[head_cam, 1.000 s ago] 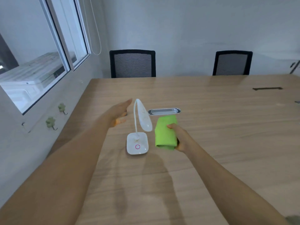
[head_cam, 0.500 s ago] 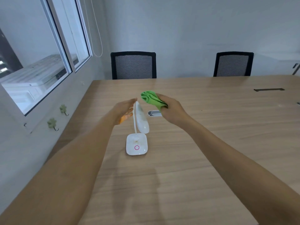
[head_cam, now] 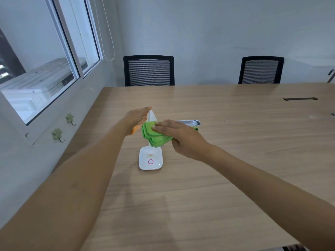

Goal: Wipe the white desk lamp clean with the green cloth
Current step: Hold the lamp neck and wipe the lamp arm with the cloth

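The white desk lamp stands on the wooden table, its square base with a pink ring facing me. The lamp's head is mostly hidden; only its top edge shows by my left hand. My left hand rests against the left side of the lamp head, fingers extended. My right hand presses the bunched green cloth onto the lamp head from the right. The neck is hidden behind the cloth.
A shallow metal tray lies on the table just behind my right hand. Two black mesh chairs stand at the far edge. A window and a wall with small hooks run along the left. A dark cable slot sits far right.
My right hand lifted the green cloth off the table, carried it up and left, and now presses it on the lamp head. My left hand moved in against the lamp.
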